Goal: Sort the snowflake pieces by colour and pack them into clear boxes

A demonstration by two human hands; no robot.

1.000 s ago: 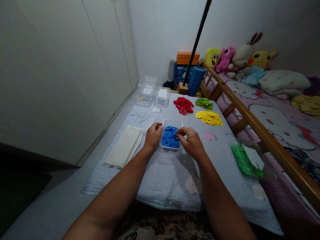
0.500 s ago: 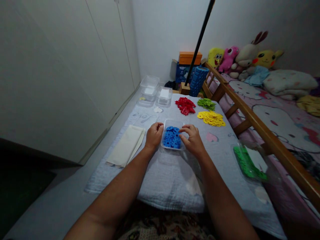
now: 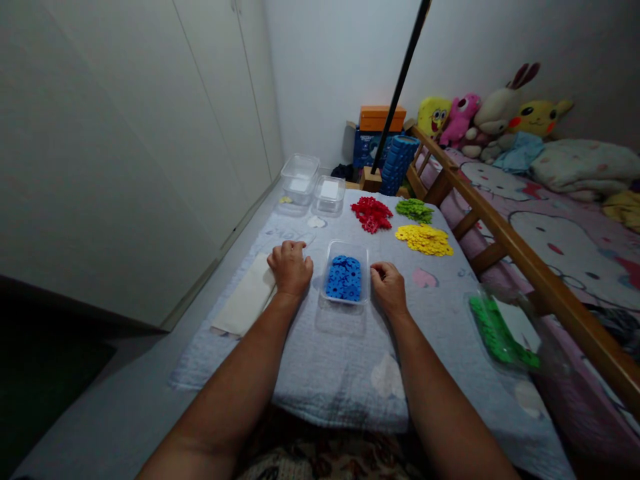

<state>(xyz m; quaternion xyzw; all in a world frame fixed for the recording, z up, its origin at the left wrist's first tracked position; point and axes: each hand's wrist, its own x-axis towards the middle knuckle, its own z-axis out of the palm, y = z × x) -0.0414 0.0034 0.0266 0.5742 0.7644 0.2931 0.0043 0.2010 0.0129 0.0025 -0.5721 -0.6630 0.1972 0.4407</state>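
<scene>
A small clear plastic tub [image 3: 363,250] full of blue flat pieces [image 3: 343,279] stands on the pale quilted cloth [image 3: 330,360]. My left hand [image 3: 291,267] rests knuckles-up on the cloth a little left of the tub, fingers curled under, near the cream folded cloth [image 3: 247,297]. On the tub's right side, just apart from its wall, my right hand [image 3: 388,288] lies with its fingers loosely curled. Neither hand touches the tub. What the fingers enclose, if anything, is hidden.
Heaps of red [image 3: 371,213], green [image 3: 415,209] and yellow pieces [image 3: 425,239] lie beyond the tub. Two clear tubs [image 3: 300,176] [image 3: 329,193] stand at the far left corner. A clear bag of green pieces [image 3: 500,331] lies right. A wooden bed rail [image 3: 520,263] borders the right side.
Both hands let go of the blue-piece tub and drew apart: the left moved left toward the folded cloth, the right pulled back to the tub's right side.
</scene>
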